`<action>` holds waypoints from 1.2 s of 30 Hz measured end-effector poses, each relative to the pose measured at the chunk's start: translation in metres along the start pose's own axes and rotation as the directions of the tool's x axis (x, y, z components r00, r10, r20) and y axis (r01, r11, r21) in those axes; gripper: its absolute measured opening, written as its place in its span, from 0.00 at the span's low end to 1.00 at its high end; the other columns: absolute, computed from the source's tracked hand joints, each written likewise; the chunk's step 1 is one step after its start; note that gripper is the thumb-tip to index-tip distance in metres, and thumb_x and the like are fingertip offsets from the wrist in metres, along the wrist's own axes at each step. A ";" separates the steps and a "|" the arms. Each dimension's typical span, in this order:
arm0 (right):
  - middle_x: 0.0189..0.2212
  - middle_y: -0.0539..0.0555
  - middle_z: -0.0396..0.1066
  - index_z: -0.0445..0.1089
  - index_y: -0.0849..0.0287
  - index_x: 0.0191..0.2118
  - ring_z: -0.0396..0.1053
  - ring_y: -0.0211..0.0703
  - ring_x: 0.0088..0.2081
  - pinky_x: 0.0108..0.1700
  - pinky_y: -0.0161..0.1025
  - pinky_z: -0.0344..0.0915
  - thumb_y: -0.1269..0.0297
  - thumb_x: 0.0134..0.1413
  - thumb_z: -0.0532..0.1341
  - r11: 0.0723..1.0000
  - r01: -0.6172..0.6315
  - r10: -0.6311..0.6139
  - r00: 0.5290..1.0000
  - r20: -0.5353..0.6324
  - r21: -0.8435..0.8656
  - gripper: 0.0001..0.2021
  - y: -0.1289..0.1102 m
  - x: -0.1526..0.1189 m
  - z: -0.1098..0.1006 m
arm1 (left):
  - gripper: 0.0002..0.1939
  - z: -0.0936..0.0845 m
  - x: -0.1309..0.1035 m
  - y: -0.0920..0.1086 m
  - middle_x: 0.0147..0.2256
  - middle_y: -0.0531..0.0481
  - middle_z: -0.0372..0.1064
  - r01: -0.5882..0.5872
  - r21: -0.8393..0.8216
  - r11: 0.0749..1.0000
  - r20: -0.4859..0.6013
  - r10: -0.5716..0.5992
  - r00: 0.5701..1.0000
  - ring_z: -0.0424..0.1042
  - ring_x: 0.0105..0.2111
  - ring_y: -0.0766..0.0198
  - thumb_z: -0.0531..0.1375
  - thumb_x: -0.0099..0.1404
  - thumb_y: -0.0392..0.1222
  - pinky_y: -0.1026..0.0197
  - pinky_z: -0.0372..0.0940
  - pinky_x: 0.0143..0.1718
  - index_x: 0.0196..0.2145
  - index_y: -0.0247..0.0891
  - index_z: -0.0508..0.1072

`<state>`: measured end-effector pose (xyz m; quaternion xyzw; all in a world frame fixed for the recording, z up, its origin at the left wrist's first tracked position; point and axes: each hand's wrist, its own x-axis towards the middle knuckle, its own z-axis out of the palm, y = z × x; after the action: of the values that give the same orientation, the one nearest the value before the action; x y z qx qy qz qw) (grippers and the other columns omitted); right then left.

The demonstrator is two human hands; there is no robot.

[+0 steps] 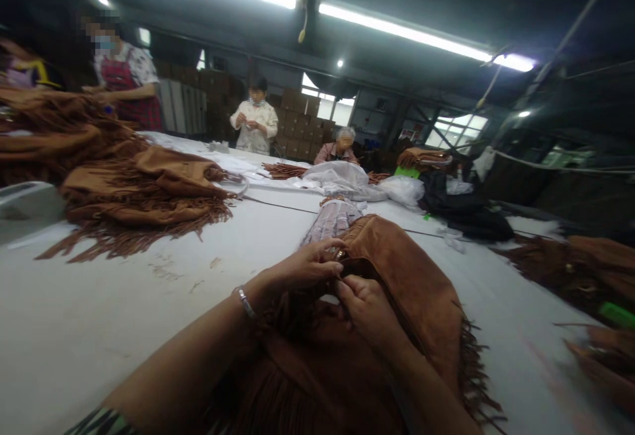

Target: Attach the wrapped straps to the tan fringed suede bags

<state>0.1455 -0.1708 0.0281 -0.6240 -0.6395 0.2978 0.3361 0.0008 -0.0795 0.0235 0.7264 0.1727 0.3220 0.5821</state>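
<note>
- The bag [407, 276], brown and fringed, lies on the white table [173, 309] straight in front of you, its opening turned toward your hands and its fringe spilling over its right edge
- Your left hand [317, 266] reaches to the bag's opening from its left side, thumb and forefinger a little apart beside a small metal fitting [341, 252]; you cannot tell from here whether they grip it
- Your right hand [366, 303] rests over the bag's opening, just beside the left, thumb and forefinger together and clamped on a bit of the bag's edge; its other fingers curl under, partly hidden
- A bracelet [245, 301] circles your left wrist, to the left of the bag
- Just behind the bag you have a pale bundle [331, 217], and beyond that, clear plastic [342, 176]
- Well to the left of the bag you see a pile [149, 187] of brown fringed pieces on the table
- Behind the bag and to its right lies black cloth [461, 207]; nearer, on its right, are more brown pieces [590, 266]
- Far beyond the bag, a person in a pale top [255, 124] has both hands raised together, and a person in a red apron [131, 88] stands farther left
</note>
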 end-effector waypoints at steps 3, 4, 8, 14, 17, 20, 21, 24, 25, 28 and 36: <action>0.18 0.50 0.64 0.63 0.58 0.20 0.62 0.36 0.22 0.25 0.32 0.57 0.63 0.56 0.56 0.999 0.030 -0.032 0.995 -0.095 -0.021 0.14 -0.005 0.001 0.015 | 0.28 0.006 -0.006 -0.008 0.24 0.56 0.67 0.050 -0.117 0.992 -0.137 -0.066 0.988 0.64 0.21 0.69 0.62 0.54 0.47 0.68 0.58 0.23 0.49 0.34 0.61; 0.18 0.50 0.65 0.62 0.59 0.19 0.63 0.37 0.24 0.27 0.32 0.57 0.65 0.55 0.57 0.999 0.029 -0.032 0.993 -0.116 -0.023 0.14 -0.006 0.004 0.022 | 0.25 0.003 -0.010 -0.012 0.24 0.57 0.67 0.064 -0.085 0.994 -0.232 -0.082 0.969 0.64 0.20 0.69 0.62 0.53 0.46 0.68 0.58 0.22 0.47 0.35 0.62; 0.17 0.49 0.66 0.63 0.59 0.18 0.64 0.36 0.23 0.27 0.32 0.58 0.66 0.54 0.58 1.000 0.014 -0.012 0.991 -0.130 0.020 0.15 -0.005 0.007 0.045 | 0.20 -0.014 -0.018 -0.026 0.24 0.57 0.68 0.131 0.208 0.969 -0.444 -0.026 0.896 0.64 0.18 0.69 0.59 0.55 0.44 0.68 0.57 0.20 0.45 0.36 0.64; 0.16 0.48 0.63 0.63 0.59 0.22 0.58 0.33 0.16 0.19 0.30 0.55 0.56 0.56 0.54 0.986 -0.006 0.018 0.997 -0.074 0.169 0.16 0.010 -0.018 0.020 | 0.30 -0.016 0.000 -0.019 0.43 0.39 0.69 0.140 0.422 0.896 -0.522 0.114 0.845 0.72 0.38 0.57 0.63 0.53 0.44 0.57 0.67 0.37 0.52 0.31 0.61; 0.17 0.48 0.64 0.63 0.59 0.25 0.58 0.32 0.14 0.16 0.29 0.52 0.47 0.54 0.55 0.973 -0.034 0.038 0.999 -0.010 0.228 0.19 0.018 -0.006 0.004 | 0.22 -0.027 0.000 -0.005 0.51 0.39 0.64 0.124 0.511 0.851 -0.546 0.210 0.811 0.67 0.49 0.56 0.59 0.60 0.42 0.54 0.63 0.48 0.51 0.34 0.64; 0.16 0.48 0.64 0.64 0.59 0.26 0.57 0.32 0.14 0.15 0.30 0.51 0.43 0.51 0.56 0.968 -0.055 0.046 0.998 0.042 0.246 0.21 0.016 0.009 -0.008 | 0.19 -0.023 -0.010 0.013 0.47 0.45 0.68 -0.045 0.595 0.802 -0.255 0.241 0.937 0.68 0.46 0.59 0.62 0.58 0.42 0.57 0.63 0.48 0.47 0.36 0.68; 0.16 0.48 0.64 0.64 0.59 0.26 0.57 0.32 0.14 0.15 0.30 0.51 0.43 0.50 0.56 0.969 -0.053 0.041 0.998 0.053 0.242 0.21 0.014 0.012 -0.012 | 0.18 -0.018 -0.013 0.016 0.45 0.46 0.69 -0.100 0.634 0.767 -0.133 0.235 0.963 0.68 0.45 0.59 0.62 0.58 0.42 0.58 0.63 0.48 0.46 0.37 0.68; 0.15 0.48 0.63 0.63 0.59 0.24 0.57 0.31 0.14 0.16 0.30 0.52 0.45 0.49 0.57 0.979 -0.029 0.014 0.997 0.079 0.200 0.20 0.009 0.022 -0.024 | 0.09 -0.003 -0.013 0.013 0.38 0.48 0.69 -0.136 0.761 0.634 0.018 0.188 0.982 0.68 0.39 0.62 0.57 0.62 0.41 0.60 0.64 0.41 0.41 0.37 0.68; 0.15 0.47 0.63 0.63 0.59 0.23 0.56 0.31 0.14 0.17 0.30 0.52 0.45 0.49 0.58 0.983 -0.023 0.007 0.996 0.089 0.180 0.20 0.007 0.026 -0.028 | 0.07 0.001 -0.011 0.009 0.37 0.49 0.68 -0.112 0.801 0.588 0.005 0.182 0.983 0.67 0.37 0.62 0.55 0.63 0.41 0.60 0.64 0.39 0.39 0.37 0.67; 0.13 0.47 0.62 0.62 0.59 0.21 0.55 0.30 0.13 0.16 0.30 0.49 0.47 0.49 0.58 0.993 -0.010 -0.004 0.992 0.123 0.116 0.20 0.006 0.038 -0.036 | 0.09 0.004 -0.002 -0.009 0.38 0.45 0.68 -0.042 0.882 0.469 -0.059 0.200 0.978 0.67 0.39 0.59 0.53 0.65 0.43 0.59 0.64 0.38 0.40 0.35 0.65; 0.12 0.48 0.62 0.61 0.59 0.21 0.55 0.31 0.12 0.15 0.29 0.47 0.48 0.51 0.55 0.999 -0.035 0.040 0.979 0.199 -0.029 0.19 0.016 0.060 -0.029 | 0.11 -0.006 0.006 -0.032 0.40 0.41 0.67 -0.057 0.931 0.360 -0.011 0.183 0.983 0.66 0.42 0.54 0.52 0.67 0.43 0.56 0.64 0.41 0.42 0.33 0.64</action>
<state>0.1780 -0.1113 0.0363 -0.6069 -0.6619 0.3572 0.2567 0.0050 -0.0635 -0.0050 0.9185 0.3027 0.2514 0.0384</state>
